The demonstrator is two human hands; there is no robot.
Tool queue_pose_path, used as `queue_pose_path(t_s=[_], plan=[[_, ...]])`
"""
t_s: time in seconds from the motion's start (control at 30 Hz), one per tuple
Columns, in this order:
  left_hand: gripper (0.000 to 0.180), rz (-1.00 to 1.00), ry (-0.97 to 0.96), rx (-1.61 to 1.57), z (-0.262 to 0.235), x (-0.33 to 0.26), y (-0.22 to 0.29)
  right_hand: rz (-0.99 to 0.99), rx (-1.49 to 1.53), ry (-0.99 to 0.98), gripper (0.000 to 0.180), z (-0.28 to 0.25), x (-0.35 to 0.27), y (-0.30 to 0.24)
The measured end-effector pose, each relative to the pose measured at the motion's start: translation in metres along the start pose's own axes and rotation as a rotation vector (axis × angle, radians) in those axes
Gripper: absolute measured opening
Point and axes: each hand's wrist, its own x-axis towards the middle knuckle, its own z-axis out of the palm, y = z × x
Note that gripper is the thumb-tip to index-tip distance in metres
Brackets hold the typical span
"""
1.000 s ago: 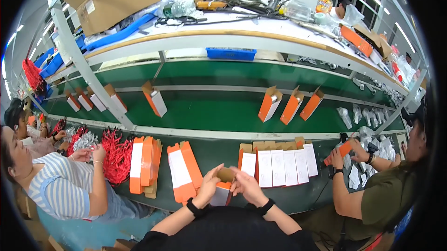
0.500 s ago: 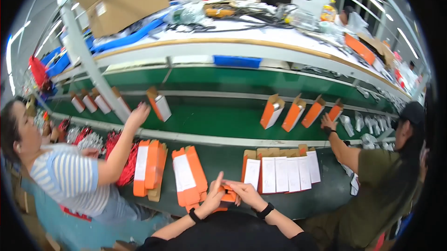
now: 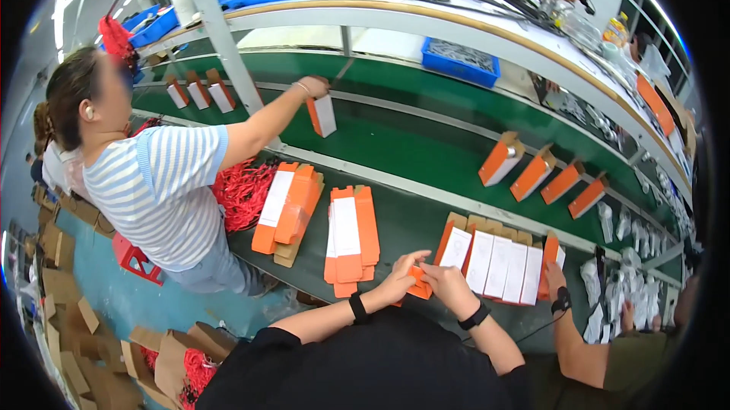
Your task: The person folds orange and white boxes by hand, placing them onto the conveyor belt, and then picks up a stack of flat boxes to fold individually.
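Close in front of my body, my left hand (image 3: pixel 398 279) and my right hand (image 3: pixel 449 287) hold a small orange carton (image 3: pixel 419 285) between them. My fingers are bent around its end and cover much of it. A stack of flattened orange and white cartons (image 3: pixel 353 231) lies just left of my left hand. Beyond my right hand stands a row of made-up cartons with white fronts (image 3: pixel 490 265) and raised brown flaps.
A green conveyor (image 3: pixel 395 140) carries open cartons (image 3: pixel 502 159). At left, a person in a striped shirt (image 3: pixel 163 189) reaches to a carton (image 3: pixel 322 115) there. A co-worker's hand (image 3: pixel 557 281) at right grips another carton. Red cords (image 3: pixel 243 189) lie on the bench beside more flattened cartons (image 3: pixel 293 208).
The view has swung left. My hands remain at the carton, with the right fingers now bent over it. The left person's hand has reached a carton; the right co-worker's hand has moved from the conveyor to the row.
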Motion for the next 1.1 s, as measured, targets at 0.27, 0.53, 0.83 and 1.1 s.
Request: queue_pose_path(t_s=[0.27,0.53,0.83,1.1], plan=[[0.067,0.001,-0.095,0.007,0.008,-0.010,-0.006,-0.113,-0.088,-0.011,0.018,0.015,-0.014,0.019],[0.067,0.341,-0.252,0.298,-0.011,-0.020,0.041,0.611,0.741,-0.191,0.051,0.007,-0.023,0.041],[0.072,0.388,0.284,0.479,-0.039,0.022,-0.020,0.295,1.209,0.332,0.068,0.077,0.038,0.096],[0.131,-0.790,0.634,0.887,-0.076,0.042,-0.097,0.477,0.054,0.656,0.073,0.072,0.009,0.204]])
